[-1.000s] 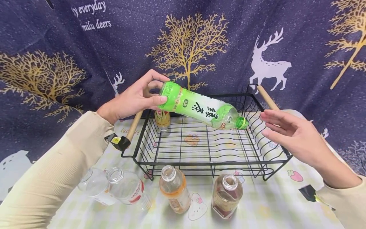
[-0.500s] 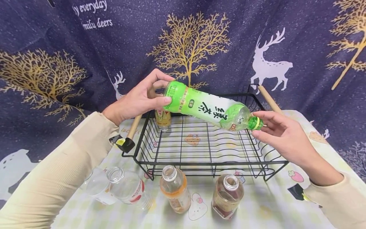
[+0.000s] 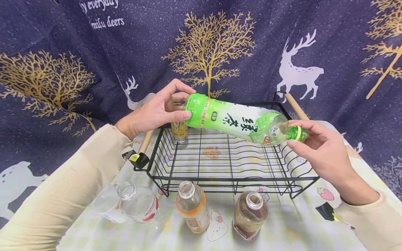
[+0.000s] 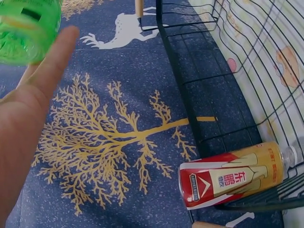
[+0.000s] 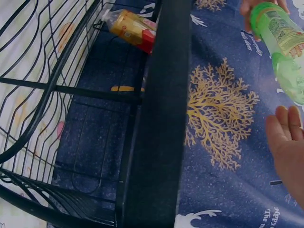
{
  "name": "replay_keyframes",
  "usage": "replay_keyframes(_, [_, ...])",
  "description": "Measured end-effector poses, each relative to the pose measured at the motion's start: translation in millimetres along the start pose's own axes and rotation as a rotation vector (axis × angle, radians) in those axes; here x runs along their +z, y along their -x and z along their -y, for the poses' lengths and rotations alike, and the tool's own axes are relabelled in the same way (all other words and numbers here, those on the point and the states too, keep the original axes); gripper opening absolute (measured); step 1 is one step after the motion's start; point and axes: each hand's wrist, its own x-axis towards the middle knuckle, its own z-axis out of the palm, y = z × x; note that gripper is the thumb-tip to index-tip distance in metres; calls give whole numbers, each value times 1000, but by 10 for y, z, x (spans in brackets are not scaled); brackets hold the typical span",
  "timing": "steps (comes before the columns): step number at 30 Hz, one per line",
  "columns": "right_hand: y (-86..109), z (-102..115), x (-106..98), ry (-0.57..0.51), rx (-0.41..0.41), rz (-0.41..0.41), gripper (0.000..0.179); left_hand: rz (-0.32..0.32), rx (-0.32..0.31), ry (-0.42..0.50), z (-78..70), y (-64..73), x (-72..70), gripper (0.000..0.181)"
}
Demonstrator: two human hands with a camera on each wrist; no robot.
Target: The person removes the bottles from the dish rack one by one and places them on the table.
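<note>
A green tea bottle (image 3: 238,120) hangs almost level over the black wire rack (image 3: 232,179), its capped end a little lower and pointing right. My left hand (image 3: 160,109) grips the base, thumb in front and fingers behind. At the other end my right hand (image 3: 329,148) pinches the green cap (image 3: 296,133) between thumb and fingers. The left wrist view catches only the bottle's green base (image 4: 28,33) beside a finger. In the right wrist view the bottle (image 5: 285,52) runs off the edge, its cap hidden.
Inside the rack's back left corner stands a red and gold bottle (image 4: 232,175). Along the front are uncapped bottles: two clear ones (image 3: 147,207) on the left, an orange-banded one (image 3: 194,212) and a brownish one (image 3: 250,216). Wooden handles (image 3: 296,107) flank the rack; a dark cloth hangs behind.
The right hand has come in from the right and taken hold of the bottle's cap. The bottle and left hand have shifted to the right, with the bottle tilting slightly flatter.
</note>
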Motion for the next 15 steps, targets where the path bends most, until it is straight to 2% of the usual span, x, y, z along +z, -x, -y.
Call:
replay_keyframes(2, [1,-4,-13,-79,-38,-14,45,26,-14,-6,8,0,13,42])
replay_keyframes(4, [-7,-10,-23,-210,-62,-14,43,44,-29,-35,18,-3,35,44])
replay_keyframes(9, [-55,-34,-12,-639,-79,-5,35,65,-68,-110,61,-32,126,49])
replay_keyframes(12, [-85,-29,0,-736,-108,-7,30,70,-82,-124,93,-57,181,52])
replay_keyframes(15, [-109,-3,0,-739,-127,-9,28,74,-93,-128,108,-68,212,57])
